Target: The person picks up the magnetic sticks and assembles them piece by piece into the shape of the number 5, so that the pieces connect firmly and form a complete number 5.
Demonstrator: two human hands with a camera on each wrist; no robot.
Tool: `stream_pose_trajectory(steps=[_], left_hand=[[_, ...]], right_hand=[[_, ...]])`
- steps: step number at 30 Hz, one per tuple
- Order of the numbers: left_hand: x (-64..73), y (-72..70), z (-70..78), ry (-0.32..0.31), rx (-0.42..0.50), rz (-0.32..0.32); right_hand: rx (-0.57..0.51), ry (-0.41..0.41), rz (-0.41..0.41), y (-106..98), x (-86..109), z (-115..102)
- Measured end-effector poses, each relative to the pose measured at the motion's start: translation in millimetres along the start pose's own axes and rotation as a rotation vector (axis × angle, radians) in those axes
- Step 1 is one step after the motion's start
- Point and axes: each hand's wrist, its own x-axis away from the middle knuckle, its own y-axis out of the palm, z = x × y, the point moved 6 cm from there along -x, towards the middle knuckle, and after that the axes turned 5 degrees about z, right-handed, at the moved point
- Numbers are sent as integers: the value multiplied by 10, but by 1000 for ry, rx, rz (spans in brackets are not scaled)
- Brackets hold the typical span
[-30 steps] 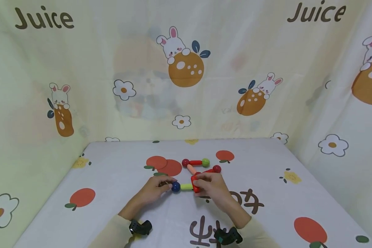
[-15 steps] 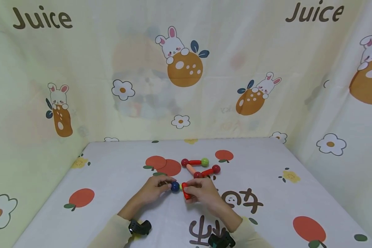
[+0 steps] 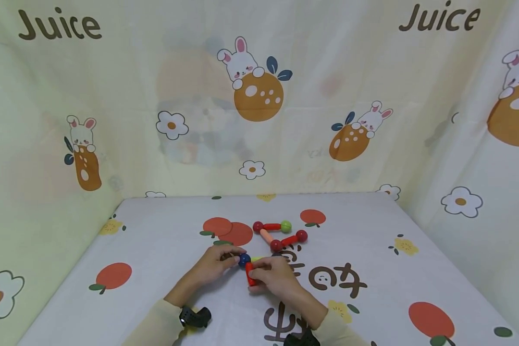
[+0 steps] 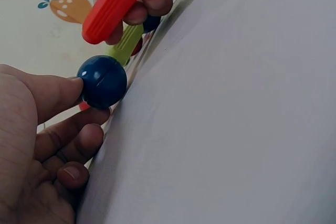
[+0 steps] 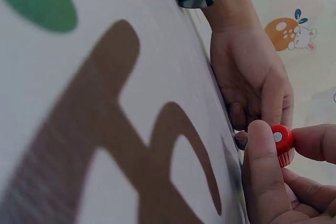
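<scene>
My left hand (image 3: 214,264) pinches a dark blue ball (image 4: 102,82) between thumb and fingers, low over the cloth. A yellow-green rod (image 4: 126,44) runs from that ball to a second dark blue ball (image 4: 151,23), mostly hidden behind my right hand (image 3: 278,278). Between its thumb and fingers, the right hand holds a short red magnetic rod (image 3: 250,275). One end of this rod is right by the blue ball in the head view. A small silvery disc shows on the other end, which faces the right wrist camera.
Beyond the hands lies a zigzag of joined pieces: red balls (image 3: 276,245), red rods (image 3: 272,227), a peach rod (image 3: 266,236) and a green ball (image 3: 286,226). The white printed cloth (image 3: 164,226) covers the table, and printed curtains (image 3: 190,86) stand behind it.
My right hand has carried the red rod left and nearer to me, from over the yellow-green rod to beside the blue ball. The left hand has stayed put on that ball.
</scene>
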Motion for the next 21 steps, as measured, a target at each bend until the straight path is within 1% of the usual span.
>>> stream_pose_trajectory(steps=[11,21], left_hand=[[-13,9,-34,3,-1,-1],[-11,19,-25,-2,4,0]], right_hand=[[-36,-6,4,38,-55,57],[-60,-22,-8,52,-17,23]])
